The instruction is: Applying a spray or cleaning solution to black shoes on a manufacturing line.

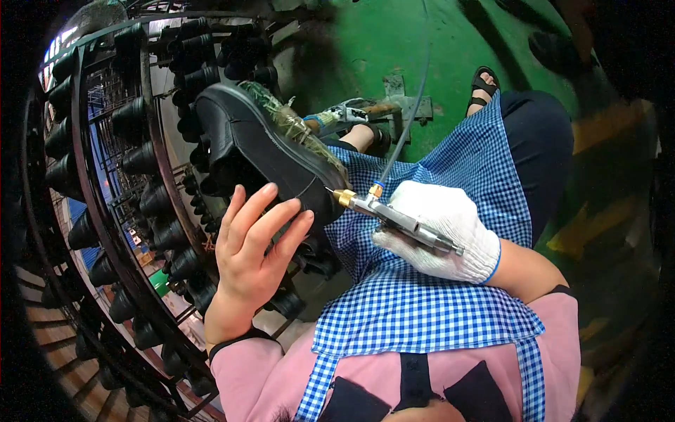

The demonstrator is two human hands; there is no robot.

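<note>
A black leather shoe [264, 151] is held up in front of me on a stand, its sole side turned to the right. Ragged plastic film or tape [285, 119] covers the stand's top beside the sole. My left hand [260, 235], bare, has its fingers stretched out, with the fingertips at the shoe's near end. In a white knitted glove, my right hand [443, 235] grips a slim metal dispensing gun [401, 218] with a brass nozzle. Its thin tip reaches the shoe's edge near the sole; whether it touches, I cannot tell.
A translucent air hose [415, 116] runs upward from the gun. The metal stand [394, 109] rises from the green floor [358, 42]. Along the left, a tall rack [88, 141] holds many black shoes or boots. A blue checked apron [429, 309] covers my lap.
</note>
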